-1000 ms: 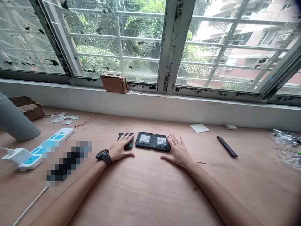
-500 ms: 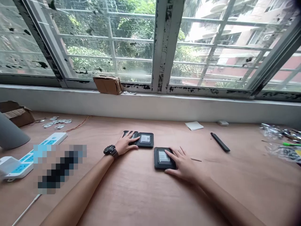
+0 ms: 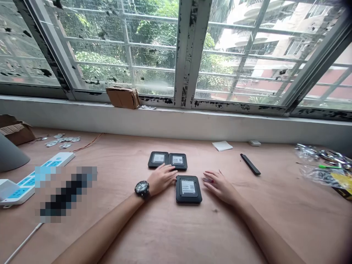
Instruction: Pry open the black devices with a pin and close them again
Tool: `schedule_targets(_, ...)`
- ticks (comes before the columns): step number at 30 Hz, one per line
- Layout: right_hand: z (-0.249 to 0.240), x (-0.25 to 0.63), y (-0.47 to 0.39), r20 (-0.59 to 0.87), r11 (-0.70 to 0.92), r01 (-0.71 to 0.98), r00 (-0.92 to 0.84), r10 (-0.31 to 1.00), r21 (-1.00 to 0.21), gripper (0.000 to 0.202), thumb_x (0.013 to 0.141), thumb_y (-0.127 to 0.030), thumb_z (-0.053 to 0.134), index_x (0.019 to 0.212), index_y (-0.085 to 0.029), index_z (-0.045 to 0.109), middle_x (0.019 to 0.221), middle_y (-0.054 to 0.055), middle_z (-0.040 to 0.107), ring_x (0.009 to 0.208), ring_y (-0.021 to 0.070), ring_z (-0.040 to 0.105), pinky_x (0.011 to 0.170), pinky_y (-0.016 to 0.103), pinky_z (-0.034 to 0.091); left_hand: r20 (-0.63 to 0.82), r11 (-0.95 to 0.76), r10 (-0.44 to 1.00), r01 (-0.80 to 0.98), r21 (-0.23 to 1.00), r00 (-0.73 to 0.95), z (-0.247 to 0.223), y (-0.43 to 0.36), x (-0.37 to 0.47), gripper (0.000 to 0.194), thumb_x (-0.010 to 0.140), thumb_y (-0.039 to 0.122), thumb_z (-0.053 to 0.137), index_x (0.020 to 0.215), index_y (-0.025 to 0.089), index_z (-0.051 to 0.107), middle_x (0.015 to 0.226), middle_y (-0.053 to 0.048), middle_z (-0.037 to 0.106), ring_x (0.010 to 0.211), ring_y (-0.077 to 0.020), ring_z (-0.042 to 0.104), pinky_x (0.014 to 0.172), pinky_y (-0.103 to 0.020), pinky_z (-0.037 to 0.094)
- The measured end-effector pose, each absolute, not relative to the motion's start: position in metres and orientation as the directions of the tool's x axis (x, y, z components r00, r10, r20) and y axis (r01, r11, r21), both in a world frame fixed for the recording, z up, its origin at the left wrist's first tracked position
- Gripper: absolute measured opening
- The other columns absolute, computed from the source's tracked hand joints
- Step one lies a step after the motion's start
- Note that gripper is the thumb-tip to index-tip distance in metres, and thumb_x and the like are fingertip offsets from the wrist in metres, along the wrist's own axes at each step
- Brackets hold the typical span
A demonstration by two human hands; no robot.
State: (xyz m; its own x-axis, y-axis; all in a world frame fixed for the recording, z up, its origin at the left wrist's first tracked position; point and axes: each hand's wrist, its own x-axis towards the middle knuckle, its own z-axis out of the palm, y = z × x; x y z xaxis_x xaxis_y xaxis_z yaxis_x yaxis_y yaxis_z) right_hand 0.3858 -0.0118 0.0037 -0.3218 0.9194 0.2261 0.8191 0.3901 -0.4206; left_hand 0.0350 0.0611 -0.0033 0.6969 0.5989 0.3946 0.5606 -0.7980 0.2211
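Observation:
Three flat black square cases with white labels, like drive enclosures, lie on the wooden table. Side by side at the back are the left case (image 3: 158, 158) and the middle case (image 3: 177, 160); the front case (image 3: 188, 189) lies closer to me. My left hand (image 3: 162, 179), wearing a black watch (image 3: 142, 189), rests between them with fingers stretched out. Its fingertips are at the back pair's front edge and the front case's left edge. My right hand (image 3: 221, 187), fingers apart, lies over a small tool with a clear red handle (image 3: 209, 180), whose remainder is hidden beneath it.
A white power strip (image 3: 41, 179) and a blurred-out dark object (image 3: 68, 194) are on the left. A black bar (image 3: 250, 164), white paper (image 3: 222, 146) and plastic bags (image 3: 321, 176) with a green screwdriver (image 3: 327, 167) are on the right. A windowsill runs behind.
My left hand has come off the back pair, moving right and nearer. My right hand has let go of the front case, which now lies squarer and slightly nearer.

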Motion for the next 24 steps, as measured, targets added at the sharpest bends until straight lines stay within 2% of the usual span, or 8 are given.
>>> schedule_targets(4,0.004,0.393,-0.011,0.226,0.372,0.819,-0.3,0.927,-0.437,0.038,0.097,-0.051,0.059,0.127,-0.03,0.068,0.134,0.008,0.066,0.122,0.0292,0.062,0.117,0.056,0.036,0.483,-0.849,0.518,0.491,0.194,0.706,-0.004,0.014,0.05,0.037,0.103,0.039,0.056,0.133,0.019,0.064,0.14,-0.013,0.062,0.131,-0.0287,0.058,0.112,-0.048,0.047)
schedule_targets(6,0.004,0.39,-0.012,0.236,0.372,0.817,-0.294,0.926,-0.441,0.028,0.098,-0.049,0.058,0.114,-0.031,0.073,0.127,0.006,0.069,0.116,0.0264,0.064,0.107,0.048,0.048,0.495,-0.856,0.503,0.486,0.174,0.708,-0.003,-0.001,0.051,0.048,0.097,0.05,0.063,0.132,0.018,0.064,0.141,-0.014,0.061,0.132,-0.0331,0.056,0.109,-0.05,0.049)
schedule_targets(8,0.004,0.384,-0.013,0.268,0.375,0.822,-0.281,0.922,-0.428,0.025,0.1,-0.047,0.056,0.103,-0.03,0.074,0.122,0.005,0.07,0.11,0.0251,0.065,0.097,0.042,0.053,0.509,-0.875,0.462,0.466,0.13,0.726,-0.003,-0.013,0.051,0.055,0.093,0.056,0.066,0.132,0.017,0.064,0.141,-0.016,0.061,0.134,-0.0361,0.055,0.11,-0.053,0.049)
schedule_targets(12,0.003,0.372,-0.014,0.372,0.398,0.842,-0.26,0.891,-0.363,0.024,0.101,-0.045,0.056,0.099,-0.027,0.072,0.114,0.005,0.071,0.105,0.0258,0.066,0.091,0.041,0.051,0.556,-0.901,0.359,0.435,-0.004,0.75,-0.007,-0.028,0.059,0.029,0.102,0.032,0.059,0.125,0.016,0.066,0.128,-0.014,0.069,0.119,-0.0294,0.065,0.104,-0.047,0.054)
schedule_targets(16,0.002,0.365,-0.013,0.467,0.374,0.855,-0.181,0.866,-0.361,0.025,0.103,-0.045,0.053,0.104,-0.026,0.069,0.11,0.006,0.075,0.091,0.0242,0.07,0.087,0.042,0.048,0.551,-0.882,0.33,0.458,-0.109,0.766,-0.012,-0.033,0.067,0.025,0.105,0.022,0.052,0.125,0.012,0.065,0.12,-0.016,0.071,0.112,-0.0301,0.069,0.097,-0.048,0.059)
schedule_targets(18,0.002,0.363,-0.014,0.504,0.342,0.843,-0.099,0.858,-0.417,0.026,0.102,-0.047,0.054,0.107,-0.025,0.067,0.104,0.006,0.076,0.076,0.0214,0.069,0.084,0.042,0.048,0.504,-0.905,0.303,0.41,-0.114,0.809,-0.011,-0.028,0.059,0.029,0.105,0.018,0.05,0.13,0.011,0.062,0.127,-0.016,0.069,0.119,-0.0305,0.066,0.099,-0.047,0.058)
schedule_targets(20,0.003,0.363,-0.015,0.529,0.318,0.79,0.009,0.849,-0.524,0.028,0.101,-0.049,0.054,0.11,-0.024,0.064,0.102,0.007,0.076,0.073,0.0206,0.066,0.08,0.04,0.05,0.437,-0.942,0.258,0.326,-0.086,0.862,-0.007,-0.019,0.042,0.035,0.104,0.012,0.045,0.137,0.013,0.058,0.138,-0.015,0.064,0.131,-0.0284,0.059,0.106,-0.043,0.055)
schedule_targets(24,0.008,0.356,-0.022,0.482,0.326,0.526,0.188,0.856,-0.785,0.032,0.103,-0.048,0.049,0.122,-0.023,0.057,0.101,0.008,0.07,0.074,0.0196,0.062,0.064,0.033,0.052,0.441,-0.933,0.334,0.358,0.03,0.833,0.003,-0.002,0.009,0.041,0.106,0.013,0.041,0.144,0.022,0.053,0.149,-0.01,0.055,0.141,-0.0259,0.049,0.113,-0.045,0.049)
